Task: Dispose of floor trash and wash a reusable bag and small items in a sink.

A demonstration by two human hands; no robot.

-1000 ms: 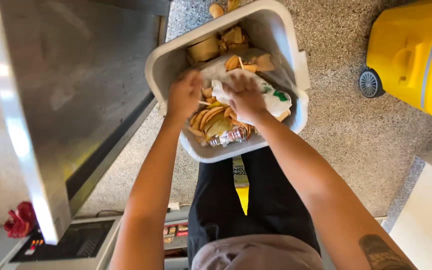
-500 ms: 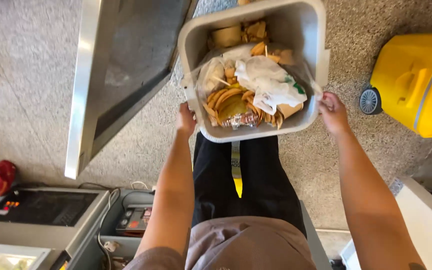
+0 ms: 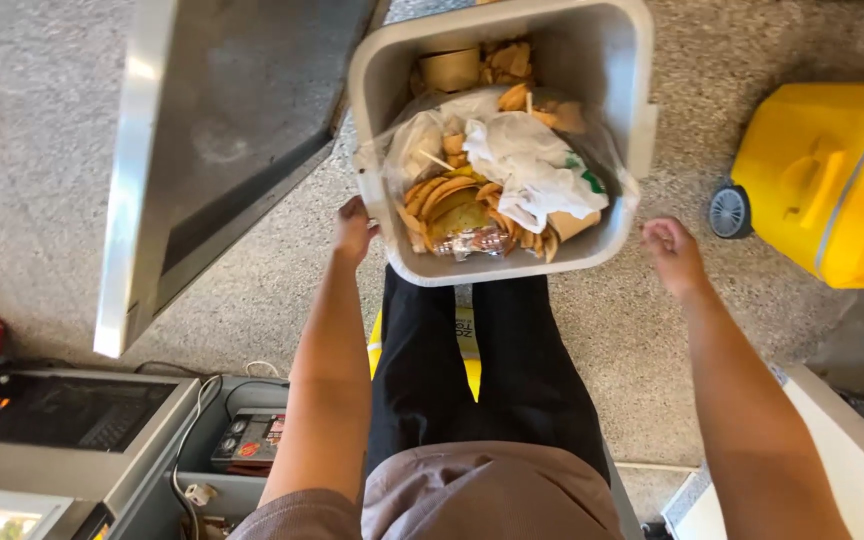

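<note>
A grey plastic bin [image 3: 632,120] stands on the speckled floor in front of my legs, filled with paper wrappers [image 3: 532,170], cardboard cups and round flat food scraps [image 3: 452,205]. My left hand [image 3: 354,228] grips the bin's near left corner at the rim. My right hand [image 3: 674,254] hovers just off the bin's near right corner, fingers loosely curled, holding nothing.
A steel door or lid [image 3: 222,130] stands open at the left. A yellow wheeled container [image 3: 832,180] sits at the right. Below left are a counter with a control panel [image 3: 62,410] and cables. A white surface [image 3: 842,450] lies at the lower right.
Both hands left the waste inside the bin and went to its near corners. The right hand has since come off the rim and moved slightly away.
</note>
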